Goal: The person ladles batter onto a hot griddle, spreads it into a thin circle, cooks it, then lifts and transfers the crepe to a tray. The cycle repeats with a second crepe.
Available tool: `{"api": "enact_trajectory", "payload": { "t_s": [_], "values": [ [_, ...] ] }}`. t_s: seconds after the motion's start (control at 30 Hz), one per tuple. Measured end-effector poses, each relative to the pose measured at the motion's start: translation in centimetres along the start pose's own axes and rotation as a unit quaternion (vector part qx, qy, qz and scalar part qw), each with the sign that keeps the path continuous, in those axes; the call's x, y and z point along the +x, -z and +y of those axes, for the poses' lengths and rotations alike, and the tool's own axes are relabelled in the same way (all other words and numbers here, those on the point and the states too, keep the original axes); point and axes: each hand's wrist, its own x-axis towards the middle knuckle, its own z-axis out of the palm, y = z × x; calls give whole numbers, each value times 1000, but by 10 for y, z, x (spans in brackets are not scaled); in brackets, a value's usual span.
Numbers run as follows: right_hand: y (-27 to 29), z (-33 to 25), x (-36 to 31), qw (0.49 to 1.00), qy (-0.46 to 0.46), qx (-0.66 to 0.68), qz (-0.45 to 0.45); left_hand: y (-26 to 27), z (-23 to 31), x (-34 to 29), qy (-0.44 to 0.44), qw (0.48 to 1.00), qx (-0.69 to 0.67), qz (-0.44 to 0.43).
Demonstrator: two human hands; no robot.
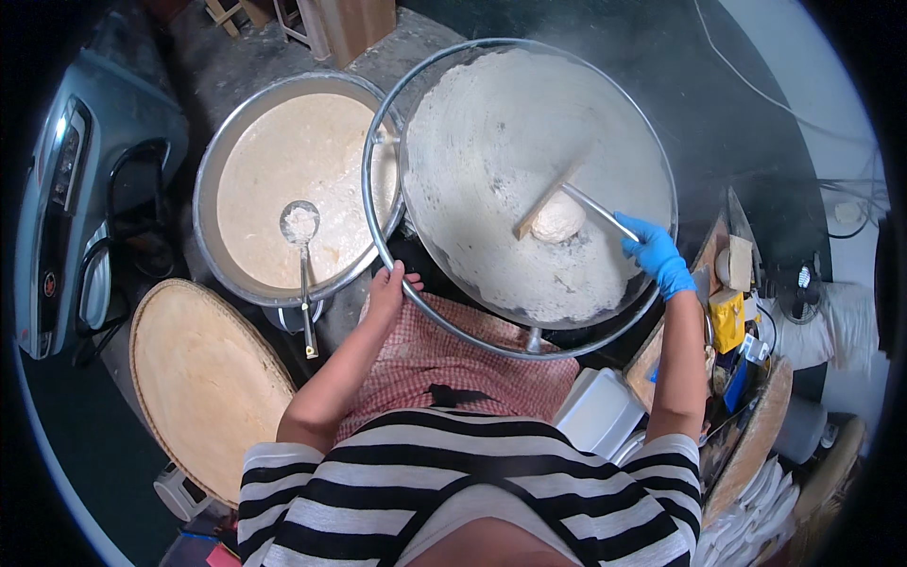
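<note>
My right hand [654,255], in a blue glove, is closed round the metal handle of a T-shaped spreader [600,210]. Its wooden blade rests on a wide round griddle [472,189], against a lump of pale batter [559,219]. A thin whitish layer coats much of the griddle, and faint steam hangs over it. My bare left hand [390,288] grips the tubular metal ring [368,194] around the griddle, at its near left side. Left of the griddle, a big metal pot [210,236] holds beige batter, with a ladle [304,274] lying across its near rim.
A round tray [142,378] with a pale flat sheet stands below the pot. A light blue vehicle front [71,198] is at far left. White plastic trays [595,416] sit by my right side. Tools and a yellow packet [727,319] crowd a wooden board at right.
</note>
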Motion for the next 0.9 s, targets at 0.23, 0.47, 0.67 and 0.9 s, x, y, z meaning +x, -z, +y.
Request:
{"api": "enact_trajectory", "payload": {
  "t_s": [0.23,0.47,0.67,0.9],
  "values": [
    [-72,12,-84,992,-46,105,56,-26,-59,-45,-42,995,80,-32],
    [-129,-18,-144,978,-75,188,56,-5,-8,-2,-36,999,2,0],
    [-128,-24,-150,966,13,237,107,-22,-31,-32,-48,997,-55,-6],
    [-45,36,-83,979,-56,195,27,-36,-71,-69,21,996,48,-77]
  ]
}}
